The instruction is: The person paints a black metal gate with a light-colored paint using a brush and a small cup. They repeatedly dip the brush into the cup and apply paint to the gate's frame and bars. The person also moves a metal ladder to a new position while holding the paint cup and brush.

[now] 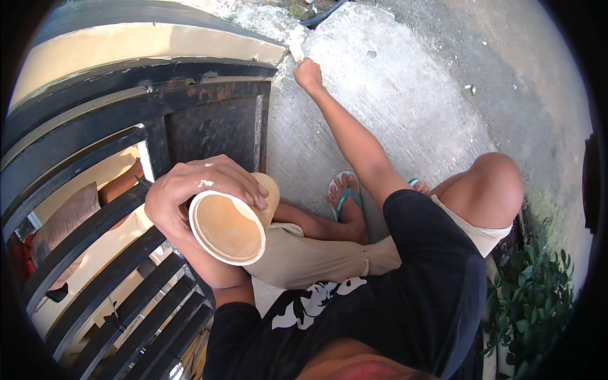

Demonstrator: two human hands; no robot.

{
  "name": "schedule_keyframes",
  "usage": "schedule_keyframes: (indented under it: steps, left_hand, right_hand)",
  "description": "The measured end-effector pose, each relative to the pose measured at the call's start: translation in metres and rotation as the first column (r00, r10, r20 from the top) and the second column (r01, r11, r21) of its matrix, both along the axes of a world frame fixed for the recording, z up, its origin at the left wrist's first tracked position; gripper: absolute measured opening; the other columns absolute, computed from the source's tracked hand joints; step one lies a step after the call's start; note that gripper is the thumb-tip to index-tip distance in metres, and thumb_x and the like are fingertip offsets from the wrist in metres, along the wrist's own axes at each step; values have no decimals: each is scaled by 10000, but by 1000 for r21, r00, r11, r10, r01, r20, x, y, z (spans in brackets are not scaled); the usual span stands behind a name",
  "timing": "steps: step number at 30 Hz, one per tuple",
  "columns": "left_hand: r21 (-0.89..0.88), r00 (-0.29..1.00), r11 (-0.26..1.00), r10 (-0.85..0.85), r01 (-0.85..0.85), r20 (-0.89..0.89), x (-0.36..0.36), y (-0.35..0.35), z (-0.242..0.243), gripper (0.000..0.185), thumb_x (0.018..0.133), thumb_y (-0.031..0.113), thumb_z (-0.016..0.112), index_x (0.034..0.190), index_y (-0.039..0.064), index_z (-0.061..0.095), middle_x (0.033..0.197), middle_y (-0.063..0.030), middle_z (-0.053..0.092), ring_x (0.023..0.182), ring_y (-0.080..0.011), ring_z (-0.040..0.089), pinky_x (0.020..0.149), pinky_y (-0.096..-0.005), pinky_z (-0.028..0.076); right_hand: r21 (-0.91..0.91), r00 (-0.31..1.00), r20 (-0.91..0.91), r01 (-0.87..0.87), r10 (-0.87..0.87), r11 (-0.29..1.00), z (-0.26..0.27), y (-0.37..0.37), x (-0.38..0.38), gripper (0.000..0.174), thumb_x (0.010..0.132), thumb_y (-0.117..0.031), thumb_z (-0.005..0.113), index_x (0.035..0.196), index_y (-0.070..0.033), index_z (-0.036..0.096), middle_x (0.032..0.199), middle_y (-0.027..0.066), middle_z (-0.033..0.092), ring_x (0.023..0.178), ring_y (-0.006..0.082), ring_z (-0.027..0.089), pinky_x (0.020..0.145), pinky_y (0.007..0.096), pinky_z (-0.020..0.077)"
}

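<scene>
My left hand [209,185], spotted with pale paint, is wrapped around a cream-coloured cup-like container [228,228], its rim tilted towards the camera and cream paint coating the inside. At the top centre, my right hand [308,74] is closed on a small tool with a whitish end [297,47], possibly a paintbrush; most of its handle is hidden in the fist. That end lies at the lower corner of a cream-painted wall base [190,42], beside the concrete ground.
A black metal gate [213,128] with slanting bars stands at the left, close to my left arm. Rough concrete paving [389,95] spreads ahead. A leafy green plant [532,294] grows at the lower right. A dark hose [323,16] lies at the top.
</scene>
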State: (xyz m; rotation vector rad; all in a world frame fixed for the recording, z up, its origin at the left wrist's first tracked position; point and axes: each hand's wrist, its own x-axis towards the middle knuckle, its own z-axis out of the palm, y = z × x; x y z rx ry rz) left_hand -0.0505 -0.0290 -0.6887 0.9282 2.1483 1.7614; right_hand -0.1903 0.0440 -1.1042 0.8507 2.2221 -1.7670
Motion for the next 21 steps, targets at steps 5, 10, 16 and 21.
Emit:
schedule_keyframes:
  steps: [5,10,16,21]
  left_hand:
    - [27,989,989,-146,145,16,-12,-2,0,287,794,165,769,772,-116,712,668,-232,697,597,-365,739,570,-384,598]
    - [-67,999,997,-43,45,30,-3,-1,4,304,786,183,780,798,-115,721,686,-237,707,624,-377,752,596,-391,605]
    - [0,998,998,-68,68,11,-6,4,-3,277,796,178,772,758,-91,716,649,-216,692,593,-358,742,591,-380,596]
    - [-26,999,998,49,-49,1,2,16,-4,298,846,191,731,687,-57,688,585,-185,656,527,-321,709,548,-350,573]
  right_hand:
    - [-61,991,-92,-104,98,993,1,-21,0,392,1018,-278,612,1032,82,764,1027,380,723,1052,513,718,955,538,560]
    - [-119,999,26,-17,20,993,2,2,8,439,1014,-307,618,1018,109,758,1020,371,734,1039,498,729,929,524,569]
    - [-197,986,62,-141,156,970,2,-7,1,475,1014,-342,638,1008,117,760,999,345,752,983,444,763,893,487,579]
    - [-83,991,30,-125,128,989,-14,11,16,382,1011,-320,631,1078,23,785,1066,323,755,1050,470,738,951,506,567]
